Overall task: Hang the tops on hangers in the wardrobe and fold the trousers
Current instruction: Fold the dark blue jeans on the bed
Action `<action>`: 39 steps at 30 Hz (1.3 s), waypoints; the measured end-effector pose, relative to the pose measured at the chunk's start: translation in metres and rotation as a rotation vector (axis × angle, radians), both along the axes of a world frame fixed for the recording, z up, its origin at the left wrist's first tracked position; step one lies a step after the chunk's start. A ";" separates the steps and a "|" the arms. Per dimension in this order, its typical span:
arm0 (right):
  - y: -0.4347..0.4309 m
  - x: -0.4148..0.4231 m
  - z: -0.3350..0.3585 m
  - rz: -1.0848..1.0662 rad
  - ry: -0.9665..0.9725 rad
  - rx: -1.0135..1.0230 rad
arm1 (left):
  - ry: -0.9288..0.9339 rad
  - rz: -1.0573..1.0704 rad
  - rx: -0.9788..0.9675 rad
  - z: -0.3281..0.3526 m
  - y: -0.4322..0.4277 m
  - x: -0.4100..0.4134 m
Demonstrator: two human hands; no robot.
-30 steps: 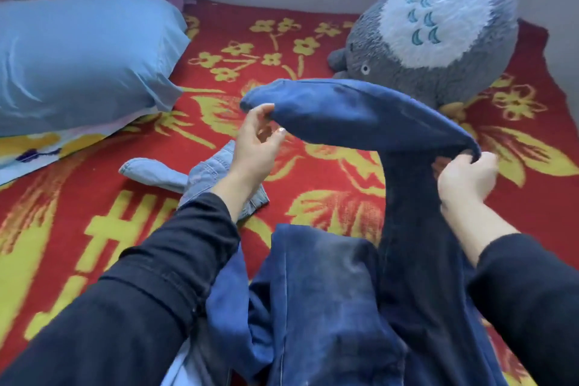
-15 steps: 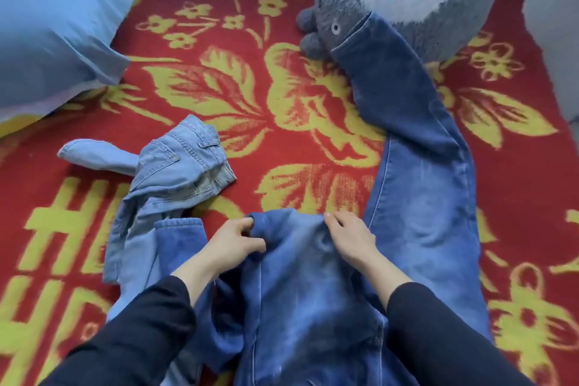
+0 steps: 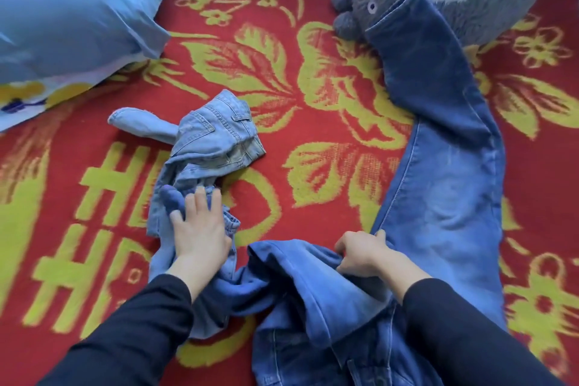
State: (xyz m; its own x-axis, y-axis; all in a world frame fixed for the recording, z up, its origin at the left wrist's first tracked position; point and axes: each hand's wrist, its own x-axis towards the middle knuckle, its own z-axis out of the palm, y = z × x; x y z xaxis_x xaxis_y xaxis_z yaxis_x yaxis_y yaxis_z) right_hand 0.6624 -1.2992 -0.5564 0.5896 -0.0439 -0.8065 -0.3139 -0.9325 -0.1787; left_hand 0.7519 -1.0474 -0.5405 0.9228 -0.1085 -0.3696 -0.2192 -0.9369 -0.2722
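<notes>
Inspecting: one moment on a red and yellow flowered blanket [image 3: 94,197], all places taken from the dark blue jeans [image 3: 438,197].
Task item: the dark blue jeans lie with one leg stretched flat away from me, its hem resting against the grey plush toy [image 3: 470,3]; the other leg and waist are bunched at the near end.
Long axis: the laid-out leg runs from near to far, leaning slightly left at the far end. I judge the next fold turns on bringing the bunched leg onto this line.
Right hand [image 3: 360,254]: closed, fingers curled into a pinch on the bunched denim at the inner edge of the flat leg. It is the nearer hand to the jeans.
Left hand [image 3: 200,235]: fingers spread, palm down, pressing on the light blue jeans [image 3: 213,141]; I cannot tell whether it grips or only pushes.
Light blue jeans: crumpled in a heap just left of the dark jeans, touching them at the near end.
Blue pillow [image 3: 78,9]: well left and far of the dark jeans, clear of the work.
Risk, as judged: the light pair overlaps the bunched leg and may drag with it.
Stage: folding begun, not squared.
</notes>
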 end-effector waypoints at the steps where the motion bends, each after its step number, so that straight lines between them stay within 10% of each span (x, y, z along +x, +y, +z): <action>1: 0.003 -0.003 0.002 0.026 -0.029 -0.025 | -0.027 0.051 0.029 -0.003 0.007 -0.004; 8: 0.008 -0.014 0.023 0.059 -0.110 -0.129 | -0.120 1.038 -0.471 -0.003 0.034 -0.012; 17: -0.024 0.017 0.090 -0.723 -0.676 -0.042 | -0.021 0.418 -1.259 0.100 -0.064 0.069; 21: -0.043 0.057 0.110 -0.983 -0.838 0.379 | -0.080 0.391 -1.683 0.161 -0.115 0.150; 32: -0.030 -0.092 0.007 -0.553 -0.451 -0.080 | 0.423 0.502 -0.805 -0.037 -0.052 -0.094; 39: -0.019 -0.247 0.006 -0.210 -0.425 -0.337 | 0.213 0.080 -0.468 -0.049 -0.027 -0.206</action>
